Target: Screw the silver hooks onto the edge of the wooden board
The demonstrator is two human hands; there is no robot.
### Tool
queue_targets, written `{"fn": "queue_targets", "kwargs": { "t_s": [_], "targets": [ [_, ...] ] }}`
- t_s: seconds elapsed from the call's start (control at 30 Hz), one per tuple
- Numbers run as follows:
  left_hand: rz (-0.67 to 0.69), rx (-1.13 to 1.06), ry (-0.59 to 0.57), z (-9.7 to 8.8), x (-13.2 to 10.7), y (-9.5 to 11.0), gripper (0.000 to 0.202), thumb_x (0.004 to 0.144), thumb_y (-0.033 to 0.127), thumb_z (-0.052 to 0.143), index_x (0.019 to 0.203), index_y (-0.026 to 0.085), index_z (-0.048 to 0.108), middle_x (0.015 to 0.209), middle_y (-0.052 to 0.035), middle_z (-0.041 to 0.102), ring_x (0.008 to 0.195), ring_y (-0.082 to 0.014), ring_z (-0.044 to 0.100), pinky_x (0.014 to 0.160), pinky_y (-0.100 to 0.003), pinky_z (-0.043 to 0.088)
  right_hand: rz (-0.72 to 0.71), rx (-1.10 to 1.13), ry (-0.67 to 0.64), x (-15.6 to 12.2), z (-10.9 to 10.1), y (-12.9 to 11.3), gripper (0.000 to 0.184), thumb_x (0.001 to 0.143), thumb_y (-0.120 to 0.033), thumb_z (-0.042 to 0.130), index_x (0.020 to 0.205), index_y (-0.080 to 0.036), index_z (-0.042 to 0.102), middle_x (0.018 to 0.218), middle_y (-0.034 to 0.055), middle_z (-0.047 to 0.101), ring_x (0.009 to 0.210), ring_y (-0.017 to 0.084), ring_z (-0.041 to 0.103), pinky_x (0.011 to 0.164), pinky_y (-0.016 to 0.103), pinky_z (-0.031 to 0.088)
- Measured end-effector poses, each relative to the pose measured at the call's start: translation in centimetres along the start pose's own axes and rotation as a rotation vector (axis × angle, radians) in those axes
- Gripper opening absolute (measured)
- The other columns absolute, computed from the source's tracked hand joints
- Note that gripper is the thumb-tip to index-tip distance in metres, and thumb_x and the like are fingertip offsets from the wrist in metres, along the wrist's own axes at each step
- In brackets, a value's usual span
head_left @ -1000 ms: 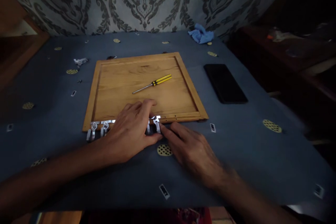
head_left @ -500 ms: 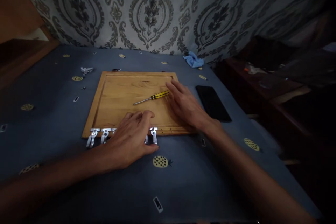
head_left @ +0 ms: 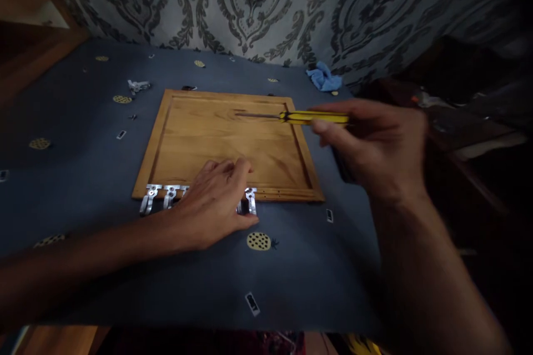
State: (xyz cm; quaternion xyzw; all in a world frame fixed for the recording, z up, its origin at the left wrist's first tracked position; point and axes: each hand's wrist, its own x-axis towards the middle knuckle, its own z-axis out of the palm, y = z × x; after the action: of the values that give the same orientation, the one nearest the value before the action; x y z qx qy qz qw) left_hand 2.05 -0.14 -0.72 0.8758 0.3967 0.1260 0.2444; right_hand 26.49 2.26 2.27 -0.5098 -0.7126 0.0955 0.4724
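Far left: bracket (head_left: 139, 86) on the sheet (head_left: 75, 177), well apart from the board, not moved.

Hooks (head_left: 158, 198) are laid along the near edge of the board (head_left: 200, 133), touching it. Their position is unchanged over the last second. Left hand (head_left: 212, 202) is kept flat over the middle of the row, fingers spread and relaxed, tips on the board's frame, thumb on the sheet. The row is pressed down, nothing gripped. Only the end hooks are seen either side of the hand.

Main change: the screwdriver (head_left: 308, 117) has been lifted off the board.
- A second ago it lay loose mid-panel; half a second ago it was being reached for.
- Now it is held in the air over the board's far right corner, roughly level, shaft pointed left.
- The yellow-black handle is clamped between thumb and curled fingers of the right hand (head_left: 375, 147).
- That hand was at the right end of the hooks a second ago; that end is now uncovered.

Net effect, as judged: tool in hand, hooks pinned to the edge, tip touching nothing.

Phone is mostly hidden behind the right hand. Rag (head_left: 325, 79) is seen by the wall, far right.

Writing: none readable on the handle. Small white tags (head_left: 252, 303) on the sheet carry dark marks, too small to read. No brand seen.
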Motion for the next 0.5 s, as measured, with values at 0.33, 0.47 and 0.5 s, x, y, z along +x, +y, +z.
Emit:
{"fn": "queue_targets", "kwargs": {
  "t_s": [0.33,0.47,0.5],
  "targets": [
    [-0.01,0.008,0.026,0.1,0.0,0.0,0.063,0.075,0.034,0.086,0.122,0.018,0.047,0.11,-0.0073,0.068,0.111,-0.0296,0.062,0.098,-0.043,0.047,0.081,0.272,0.363,-3.3,2.2,-5.6,0.032,0.094,-0.057,0.064,0.087,-0.026,0.068,0.082,-0.0003,0.068,0.047,0.012,0.052,0.039,0.031,0.036],
    [-0.011,0.012,0.03,0.1,0.1,0.0,0.064,0.075,0.033,0.086,0.124,0.017,0.048,0.108,-0.0072,0.068,0.11,-0.0303,0.062,0.097,-0.043,0.047,0.032,0.247,0.255,-4.1,2.9,-5.6,0.027,0.1,-0.051,0.057,0.092,-0.027,0.066,0.083,-0.0007,0.066,0.053,0.012,0.06,0.043,0.03,0.045],
    [-0.008,0.01,0.036,0.1,0.1,0.0,0.064,0.075,0.033,0.087,0.124,0.017,0.048,0.108,-0.0069,0.068,0.11,-0.0303,0.062,0.097,-0.043,0.047,0.02,0.217,0.225,-4.2,2.9,-5.5,0.027,0.101,-0.051,0.055,0.094,-0.027,0.065,0.082,-0.0007,0.065,0.055,0.013,0.062,0.044,0.029,0.046]
  ]
}}
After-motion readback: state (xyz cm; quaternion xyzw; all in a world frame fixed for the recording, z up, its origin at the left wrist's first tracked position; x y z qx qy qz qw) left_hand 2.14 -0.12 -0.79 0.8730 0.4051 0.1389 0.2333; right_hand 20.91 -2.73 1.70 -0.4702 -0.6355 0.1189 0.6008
